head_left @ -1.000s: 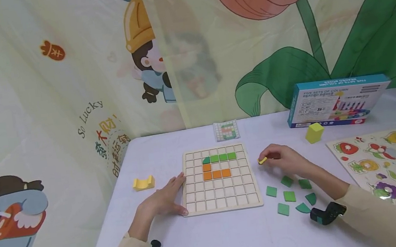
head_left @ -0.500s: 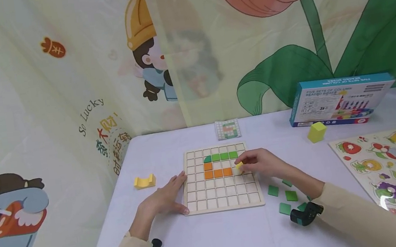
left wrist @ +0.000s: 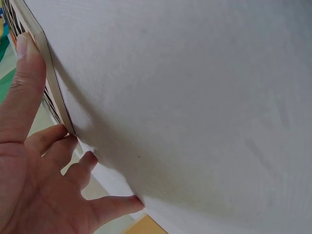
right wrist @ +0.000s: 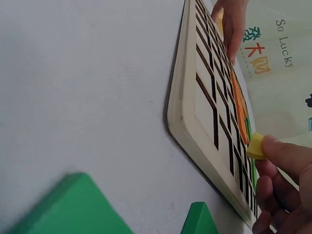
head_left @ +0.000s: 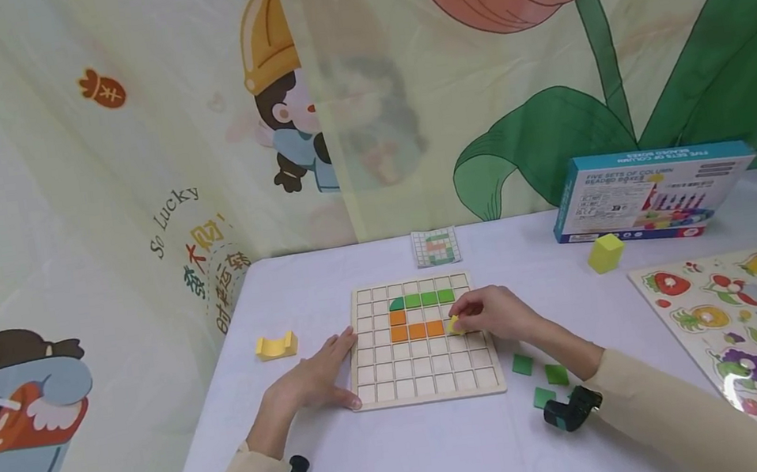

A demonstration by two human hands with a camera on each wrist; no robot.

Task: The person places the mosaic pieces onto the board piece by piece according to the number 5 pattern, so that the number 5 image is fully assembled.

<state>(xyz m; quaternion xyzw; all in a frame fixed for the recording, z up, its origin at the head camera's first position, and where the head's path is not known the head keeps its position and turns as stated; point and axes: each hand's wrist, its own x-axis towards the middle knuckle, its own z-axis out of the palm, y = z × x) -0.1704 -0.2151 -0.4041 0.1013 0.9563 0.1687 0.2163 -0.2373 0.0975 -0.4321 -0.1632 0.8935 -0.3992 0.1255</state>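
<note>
A wooden grid board (head_left: 413,369) lies in the middle of the white table. My left hand (head_left: 314,376) rests along its left edge, fingers spread and straight; the left wrist view has the thumb (left wrist: 29,83) on the board's side. With thumb and fingers my right hand (head_left: 500,314) pinches a small yellow piece (right wrist: 256,147) over the board's right part, just right of the orange tiles (head_left: 417,331). Whether the piece touches the board cannot be told. Green tiles (head_left: 423,299) fill part of an upper row.
Loose green tiles (head_left: 556,374) lie right of the board, partly under the right arm. A yellow arch block (head_left: 277,347) sits at left, a yellow block (head_left: 606,253) at right. Behind are a pattern card (head_left: 435,248) and a box (head_left: 653,192); a fruit board (head_left: 709,320) lies right.
My right hand has moved left with the yellow piece, from beside the board to over it, then slightly lower. The left hand stays at the board's edge.
</note>
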